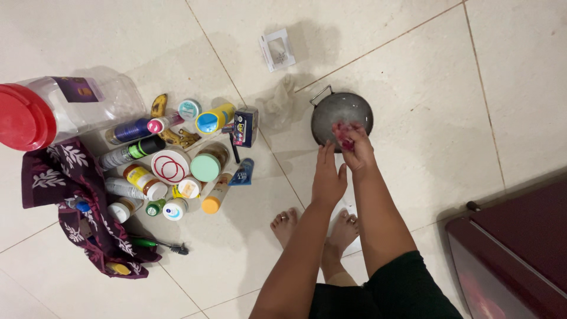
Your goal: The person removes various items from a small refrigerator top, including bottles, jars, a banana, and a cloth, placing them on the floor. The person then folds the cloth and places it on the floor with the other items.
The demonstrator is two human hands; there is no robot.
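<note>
Presently, right hand (pixel 354 147) clenches a pink scrub pad (pixel 344 139) inside the round grey metal pan (pixel 341 112), while left hand (pixel 328 176), open-fingered at six o'clock, apparently steadies its rim.

A pan (pixel 341 112) sits on the floor (pixel 413 59); bottles and jars (pixel 177 159) cluster left, a cabinet (pixel 520 254) near right.

Two hands, the left hand (pixel 328 177) and the right hand (pixel 354 145), and two bare feet (pixel 285 224). One round metal pan (pixel 342 112) at upper centre. One big clear jar (pixel 65 109) with a red lid at upper left. One patterned cloth (pixel 71 177). One small card (pixel 276 49). One crumpled rag (pixel 277 106). One banana (pixel 158 105).
</note>
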